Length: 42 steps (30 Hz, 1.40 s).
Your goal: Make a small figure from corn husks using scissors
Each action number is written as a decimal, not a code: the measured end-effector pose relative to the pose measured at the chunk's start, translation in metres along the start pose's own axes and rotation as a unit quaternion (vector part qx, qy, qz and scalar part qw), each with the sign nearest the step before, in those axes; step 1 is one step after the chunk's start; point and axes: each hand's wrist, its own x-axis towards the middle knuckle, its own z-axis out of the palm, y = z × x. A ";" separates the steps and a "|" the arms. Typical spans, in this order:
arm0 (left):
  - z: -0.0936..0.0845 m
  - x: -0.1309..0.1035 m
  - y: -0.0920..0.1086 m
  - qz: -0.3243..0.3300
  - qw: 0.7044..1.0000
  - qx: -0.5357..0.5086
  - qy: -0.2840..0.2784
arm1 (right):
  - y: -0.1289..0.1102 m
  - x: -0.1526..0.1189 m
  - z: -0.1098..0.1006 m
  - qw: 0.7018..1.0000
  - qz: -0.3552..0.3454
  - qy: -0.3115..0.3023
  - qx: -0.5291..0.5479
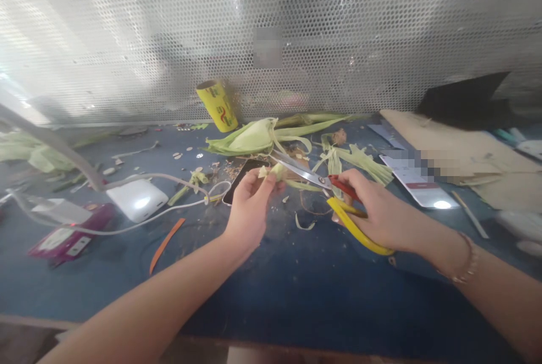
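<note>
Between the fingertips of my left hand is a small pale green piece of corn husk, closely pinched. My right hand grips a pair of scissors by its red and yellow handles. The metal blades point left and sit just above the pinched piece, nearly closed; whether they touch it I cannot tell. Behind them lies a bundle of green corn husk. More torn husk with a brown stub rests near the right hand. A dark phone lies partly hidden behind my left hand.
A yellow cardboard tube leans near the perforated metal panel. On the left are a white box-shaped device with cables and a purple power strip. An orange strip lies in front; a printed card and brown cardboard lie right.
</note>
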 end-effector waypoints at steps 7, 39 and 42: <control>-0.001 0.001 0.000 -0.001 1.000 -0.003 0.001 | 0.005 0.000 0.004 1.000 -0.013 -0.004 0.006; -0.002 0.001 -0.004 0.013 0.999 -0.004 -0.053 | -0.014 -0.002 0.000 0.997 0.035 -0.040 0.061; -0.002 0.000 -0.003 0.014 0.999 -0.002 -0.044 | -0.014 -0.001 -0.001 0.998 0.034 -0.039 0.047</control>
